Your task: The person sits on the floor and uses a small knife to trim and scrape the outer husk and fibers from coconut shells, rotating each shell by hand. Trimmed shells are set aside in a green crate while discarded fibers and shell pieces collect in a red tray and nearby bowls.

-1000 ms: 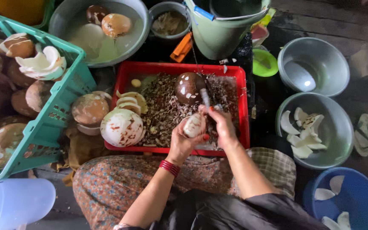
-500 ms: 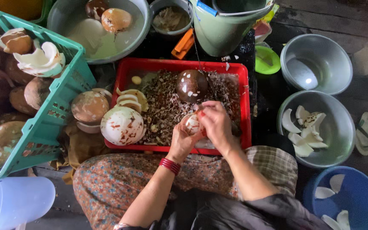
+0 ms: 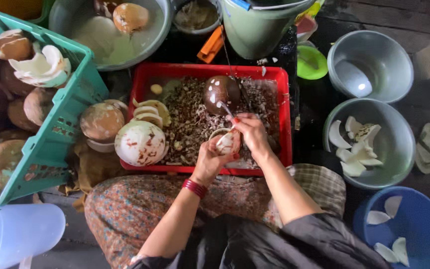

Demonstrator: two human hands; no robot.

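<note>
Currently we are paring a coconut piece [image 3: 227,142] over the red tray [image 3: 284,119]. Our left hand [image 3: 210,158] cups the piece from below, fingers curled around it, just above the near edge of the tray. Our right hand [image 3: 251,132] is closed on a small knife [image 3: 225,107], whose blade angles up and away toward a whole brown coconut [image 3: 221,92] resting at the far side of the tray.

We judge the step in hand to be removal of the brown skin from the white flesh. The next stroke calls for a firm left-hand hold and a shallow blade angle, with the edge kept clear of the left fingers.

Brown parings [image 3: 185,124] cover the tray floor. At its left end sit halved coconuts [image 3: 140,142]. A green crate [image 3: 60,129] of husked coconuts stands at the left. To the right, a metal bowl [image 3: 396,164] holds peeled white pieces; a second metal bowl [image 3: 389,55] lies beyond it, and a blue tub [image 3: 424,224] sits nearer. A green bucket [image 3: 255,30] stands at the far side. The ground is dark, weathered planking.
</note>
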